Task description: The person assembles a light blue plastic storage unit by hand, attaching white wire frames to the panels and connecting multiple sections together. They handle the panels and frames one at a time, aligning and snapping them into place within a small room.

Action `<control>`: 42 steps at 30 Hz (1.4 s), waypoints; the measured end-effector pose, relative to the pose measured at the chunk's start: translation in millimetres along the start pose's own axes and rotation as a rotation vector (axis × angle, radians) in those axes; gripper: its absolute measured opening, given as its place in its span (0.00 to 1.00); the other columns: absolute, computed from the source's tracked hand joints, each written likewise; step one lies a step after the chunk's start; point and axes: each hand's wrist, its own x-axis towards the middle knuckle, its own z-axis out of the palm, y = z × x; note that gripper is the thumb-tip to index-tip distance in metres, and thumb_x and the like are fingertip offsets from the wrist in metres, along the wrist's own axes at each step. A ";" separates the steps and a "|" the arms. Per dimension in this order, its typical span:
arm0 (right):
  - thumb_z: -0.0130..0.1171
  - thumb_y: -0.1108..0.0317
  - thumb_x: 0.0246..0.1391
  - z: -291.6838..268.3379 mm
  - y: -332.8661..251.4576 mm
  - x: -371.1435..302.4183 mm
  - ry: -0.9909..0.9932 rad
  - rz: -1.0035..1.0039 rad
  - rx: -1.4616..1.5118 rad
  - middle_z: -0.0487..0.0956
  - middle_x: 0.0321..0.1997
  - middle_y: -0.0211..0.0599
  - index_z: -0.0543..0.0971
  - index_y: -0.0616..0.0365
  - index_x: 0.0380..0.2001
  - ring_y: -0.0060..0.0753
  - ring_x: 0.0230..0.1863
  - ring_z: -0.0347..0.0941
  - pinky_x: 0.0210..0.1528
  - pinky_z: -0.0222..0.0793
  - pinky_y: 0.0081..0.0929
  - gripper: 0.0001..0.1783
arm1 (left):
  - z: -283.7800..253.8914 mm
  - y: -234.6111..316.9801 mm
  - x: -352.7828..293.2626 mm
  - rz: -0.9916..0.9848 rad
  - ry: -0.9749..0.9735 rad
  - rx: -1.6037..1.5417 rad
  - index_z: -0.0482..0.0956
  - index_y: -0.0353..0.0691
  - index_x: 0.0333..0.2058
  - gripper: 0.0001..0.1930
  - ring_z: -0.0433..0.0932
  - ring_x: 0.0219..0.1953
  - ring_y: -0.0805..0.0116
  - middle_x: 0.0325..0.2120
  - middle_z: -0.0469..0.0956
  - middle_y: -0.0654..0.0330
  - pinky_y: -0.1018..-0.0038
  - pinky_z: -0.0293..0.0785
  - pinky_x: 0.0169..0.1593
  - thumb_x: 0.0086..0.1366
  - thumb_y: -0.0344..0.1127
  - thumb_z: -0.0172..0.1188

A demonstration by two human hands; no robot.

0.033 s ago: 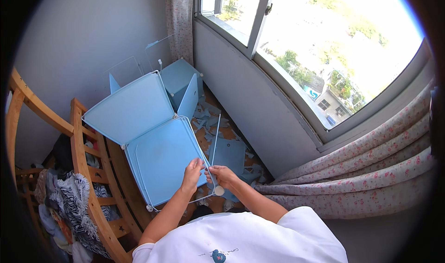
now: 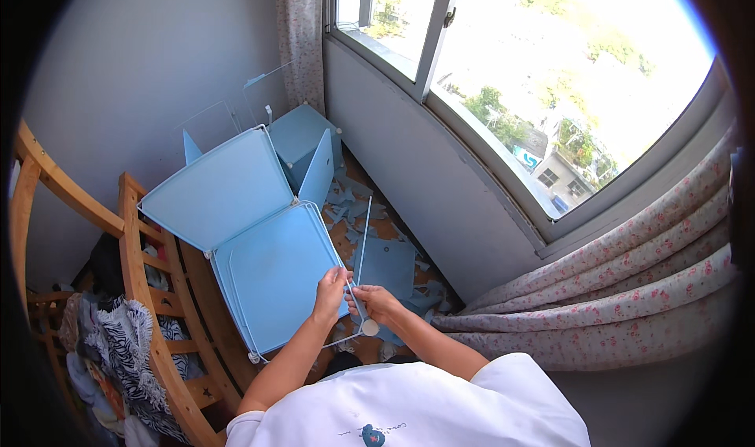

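Observation:
Both hands meet at the right edge of a light blue panel (image 2: 271, 278) with a white wire frame. Fingers curled, my left hand (image 2: 330, 291) is closed around the frame's edge. Just right of it, my right hand (image 2: 374, 302) pinches the white wire frame (image 2: 354, 296) a little above a round white connector (image 2: 370, 327). A straight white bar (image 2: 366, 234) rises beyond the right hand. Another blue panel (image 2: 220, 171) leans up behind the first, joined to it at a corner connector (image 2: 208, 253). My fingers hide the exact grip points.
Behind stands a blue cube unit (image 2: 303, 136) with a tilted blue panel (image 2: 317, 171). A loose panel (image 2: 385, 266) and torn blue scraps (image 2: 346, 203) lie on the floor. A wooden bed rail (image 2: 161, 352) borders the left; a floral curtain (image 2: 598, 313) hangs right, below the window.

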 end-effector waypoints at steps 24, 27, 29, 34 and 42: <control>0.50 0.55 0.55 -8.8 24.2 -25.1 0.143 -0.190 -0.244 0.72 0.16 0.28 0.75 0.57 0.20 0.19 0.15 0.64 0.17 0.57 0.19 0.18 | 53.0 5.9 -11.3 0.134 0.164 -0.462 0.67 0.41 0.30 0.11 0.52 0.10 0.80 0.13 0.57 0.69 0.81 0.53 0.13 0.68 0.38 0.39; 0.50 0.56 0.56 -21.5 28.6 -18.6 0.120 -0.178 -0.279 0.71 0.15 0.29 0.75 0.56 0.21 0.20 0.16 0.64 0.19 0.59 0.18 0.17 | 60.6 0.7 -15.8 0.163 0.170 -0.415 0.68 0.40 0.29 0.11 0.53 0.10 0.81 0.12 0.57 0.69 0.81 0.54 0.14 0.68 0.38 0.40; 0.50 0.57 0.56 -25.5 32.5 -17.0 0.112 -0.153 -0.254 0.70 0.15 0.28 0.74 0.56 0.21 0.20 0.16 0.63 0.19 0.58 0.18 0.16 | 64.7 -5.0 -15.3 0.173 0.202 -0.405 0.68 0.39 0.28 0.11 0.54 0.10 0.82 0.12 0.58 0.70 0.82 0.56 0.14 0.67 0.37 0.41; 0.48 0.58 0.57 -62.6 22.5 -9.8 0.238 -0.064 -0.014 0.68 0.18 0.25 0.72 0.56 0.25 0.19 0.17 0.63 0.17 0.57 0.18 0.14 | 72.5 -6.6 -28.1 0.327 0.178 -0.231 0.68 0.39 0.29 0.12 0.57 0.11 0.81 0.12 0.59 0.69 0.80 0.65 0.18 0.68 0.37 0.40; 0.52 0.55 0.54 -45.2 10.5 -52.4 -0.095 -0.064 -0.271 0.76 0.29 0.27 0.75 0.55 0.35 0.19 0.30 0.71 0.32 0.67 0.19 0.15 | 71.2 10.5 -20.8 0.200 0.183 -0.414 0.68 0.39 0.30 0.12 0.52 0.10 0.82 0.12 0.58 0.69 0.83 0.49 0.11 0.68 0.38 0.39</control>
